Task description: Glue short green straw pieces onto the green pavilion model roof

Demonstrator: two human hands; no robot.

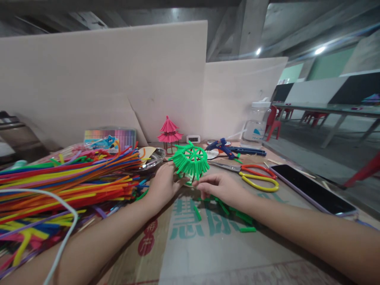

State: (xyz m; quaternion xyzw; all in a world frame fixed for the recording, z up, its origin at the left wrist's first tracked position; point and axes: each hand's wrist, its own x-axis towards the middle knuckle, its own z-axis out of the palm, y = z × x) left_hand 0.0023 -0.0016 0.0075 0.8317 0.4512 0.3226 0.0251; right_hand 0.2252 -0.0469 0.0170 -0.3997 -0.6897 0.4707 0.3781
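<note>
Left hand [162,184] touching model [192,168], grip unclear | right hand [218,187] curling beside it, hold unclear | scissors [238,169] lying beyond right hand

The fringed roof of the green pipe-cleaner pavilion [191,161] and both hands hide parts of its posts and base. At eight o'clock from it, the fingers of the left hand [162,184] are partly lost behind the fringe, so their grip cannot be told; at four o'clock, whether those of the right hand [222,188] pinch anything is too small to tell. The right forearm [287,227] covers some green clippings [247,229]. At nine o'clock, the pipe-cleaner bundle [74,178] runs off the left edge and masks the foot of the marker set [95,137]. The timer's digits [193,139] at twelve are unreadably small.
</note>
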